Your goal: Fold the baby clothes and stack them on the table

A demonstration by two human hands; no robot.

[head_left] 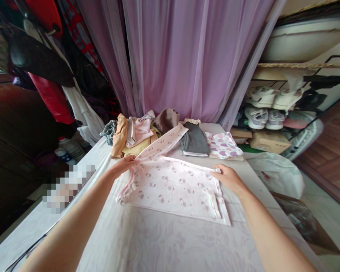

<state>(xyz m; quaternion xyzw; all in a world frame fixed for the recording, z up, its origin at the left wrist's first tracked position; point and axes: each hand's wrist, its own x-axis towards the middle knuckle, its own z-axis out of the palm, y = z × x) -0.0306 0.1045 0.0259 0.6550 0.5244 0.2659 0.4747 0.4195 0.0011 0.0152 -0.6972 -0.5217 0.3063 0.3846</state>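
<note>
Printed garment (170, 187), spread on the white sheet (164, 245)
Head view: the left hand (125, 165) pinches it near the pink-trimmed end, the right hand (228, 177) at the opposite end, their spacing apparently keeping the far edge taut.

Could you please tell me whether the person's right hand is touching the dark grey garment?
No, the right hand pinches the nearest printed garment by its edge, apart from the dark grey garment.
</note>
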